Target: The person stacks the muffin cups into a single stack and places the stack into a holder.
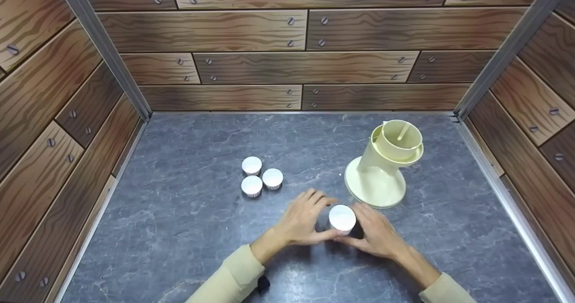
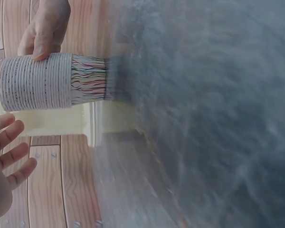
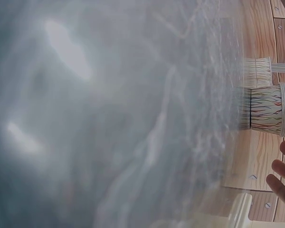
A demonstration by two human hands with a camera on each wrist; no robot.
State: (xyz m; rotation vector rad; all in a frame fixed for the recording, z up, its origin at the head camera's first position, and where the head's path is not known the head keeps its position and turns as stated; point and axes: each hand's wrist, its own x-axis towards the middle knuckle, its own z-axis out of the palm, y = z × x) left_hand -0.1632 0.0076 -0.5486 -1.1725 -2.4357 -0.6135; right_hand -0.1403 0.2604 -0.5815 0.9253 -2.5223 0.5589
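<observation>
A tall stack of white paper cups (image 1: pixel 342 219), its lowest cup patterned with fine coloured lines, stands upright on the table between both hands. On its right side, my right hand (image 1: pixel 376 232) grips it between thumb and fingers; in the left wrist view its thumb (image 2: pixel 40 50) lies against the stacked rims. My left hand (image 1: pixel 305 217) is cupped around the left side, fingers long and loosely spread. Its thumb reaches to the front of the stack, and in the left wrist view its fingers (image 2: pixel 14 154) sit beside the stack's upper end.
Behind and right of the hands is a pale yellow stand (image 1: pixel 377 186) with a round base, its column topped by an open cylinder (image 1: pixel 403 134). Three more white paper cups (image 1: pixel 252 186) sit close together on the left. Wood-patterned walls (image 1: pixel 251 67) border the grey table (image 1: pixel 179 195).
</observation>
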